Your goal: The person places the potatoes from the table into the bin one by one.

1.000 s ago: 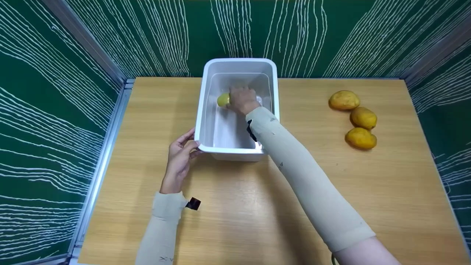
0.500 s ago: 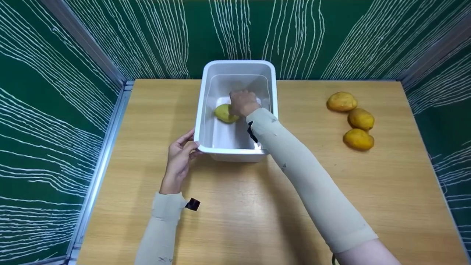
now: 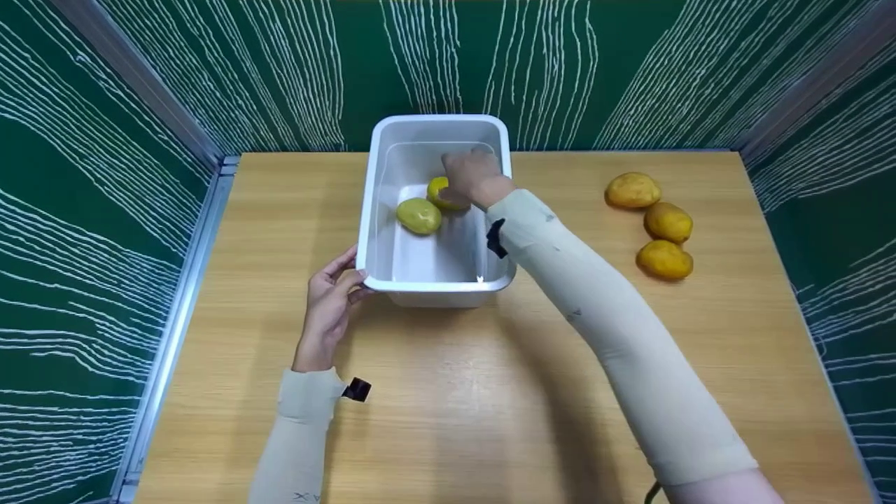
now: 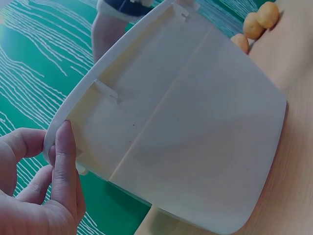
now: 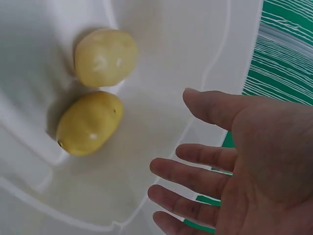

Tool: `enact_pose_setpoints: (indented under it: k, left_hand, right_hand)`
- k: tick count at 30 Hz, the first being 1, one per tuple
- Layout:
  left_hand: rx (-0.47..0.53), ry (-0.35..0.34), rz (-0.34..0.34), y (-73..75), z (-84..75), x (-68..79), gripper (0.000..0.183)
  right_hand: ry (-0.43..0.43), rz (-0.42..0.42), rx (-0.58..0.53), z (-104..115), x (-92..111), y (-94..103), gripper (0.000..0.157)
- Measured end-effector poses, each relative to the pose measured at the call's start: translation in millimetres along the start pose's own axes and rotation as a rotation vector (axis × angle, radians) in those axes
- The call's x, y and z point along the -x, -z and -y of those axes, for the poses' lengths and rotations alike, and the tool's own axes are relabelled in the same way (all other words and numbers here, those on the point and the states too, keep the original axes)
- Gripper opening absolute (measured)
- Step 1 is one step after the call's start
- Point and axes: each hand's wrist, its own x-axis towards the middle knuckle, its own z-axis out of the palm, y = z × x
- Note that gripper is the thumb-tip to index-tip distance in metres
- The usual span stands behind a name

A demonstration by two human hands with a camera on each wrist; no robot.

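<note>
A deep white plastic bin (image 3: 437, 286) stands at the back middle of the wooden table. My left hand (image 3: 327, 308) pinches its front left corner rim; the left wrist view shows thumb and fingers on the rim (image 4: 88, 78). Inside the bin lie two mangoes close together, a greenish one (image 3: 418, 215) and a yellower one (image 3: 438, 189), which the right hand partly covers in the head view. In the right wrist view, my right hand (image 5: 234, 171) has its fingers spread and holds nothing, apart from the paler mango (image 5: 106, 58) and the yellow mango (image 5: 90, 123).
To the right of the bin, three more yellow mangoes (image 3: 665, 222) lie in a cluster on the table (image 3: 595, 294). Green panels with white wavy lines (image 3: 532, 70) wall the table at the back and on both sides.
The right hand has let go of a mango and drawn up and rightward, uncovering two mangoes in the bin. Between the earlier frames, one mango rolled toward the front. The left hand keeps its grip.
</note>
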Motion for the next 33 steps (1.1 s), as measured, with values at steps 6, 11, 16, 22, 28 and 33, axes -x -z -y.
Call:
enact_pose_setpoints:
  k: [6, 11, 16, 22, 28, 33]
  left_hand:
    - [0.003, 0.005, -0.012, 0.0, -1.5, 0.9, 0.052]
    - [0.012, 0.013, -0.01, -0.7, -1.3, 0.8, 0.052]
    - [0.011, 0.016, -0.01, -1.0, -0.4, 1.1, 0.052]
    - [0.006, 0.023, -0.011, -1.5, -0.4, 1.3, 0.052]
    - [0.014, 0.016, -0.001, -1.5, 0.0, 1.7, 0.051]
    - [0.011, 0.006, 0.005, -1.1, 0.5, 2.3, 0.051]
  right_hand:
    - [0.005, -0.061, -0.045, -11.8, 10.3, 5.6, 0.049]
    - [-0.001, -0.119, -0.111, -24.6, 19.3, 5.0, 0.053]
    - [0.016, -0.199, -0.108, -40.7, 28.5, 3.1, 0.056]
    - [-0.014, -0.256, -0.133, -62.6, 38.5, 4.3, 0.058]
    - [-0.053, -0.301, -0.161, -90.5, 48.3, 1.8, 0.058]
    - [-0.097, -0.298, -0.184, -114.5, 54.5, -5.3, 0.059]
